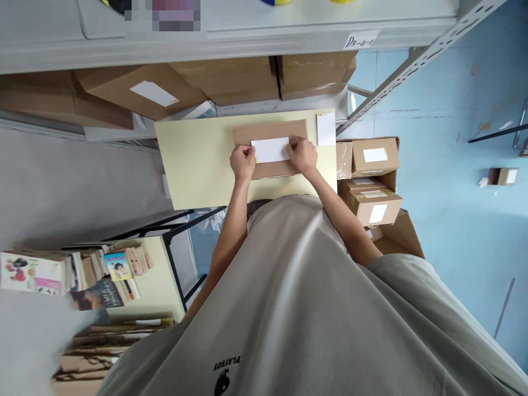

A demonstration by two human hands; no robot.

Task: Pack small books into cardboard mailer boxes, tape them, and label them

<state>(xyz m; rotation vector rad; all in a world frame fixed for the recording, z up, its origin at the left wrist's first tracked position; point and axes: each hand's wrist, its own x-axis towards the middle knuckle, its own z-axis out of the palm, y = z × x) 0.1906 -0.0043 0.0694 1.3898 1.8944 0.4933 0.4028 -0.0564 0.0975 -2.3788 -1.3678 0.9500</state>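
Note:
A flat brown cardboard parcel lies on a pale yellow table. A white label sits on top of the parcel. My left hand is closed on the label's left end, fingers curled and pressed down. At the label's right end my right hand presses in the same way. Both hands rest on the parcel's near half.
A small white sheet lies on the table right of the parcel. Stacked labelled boxes stand at the right on the blue floor. Large cartons fill the shelf behind. Books and flat cardboard lie on a table at lower left.

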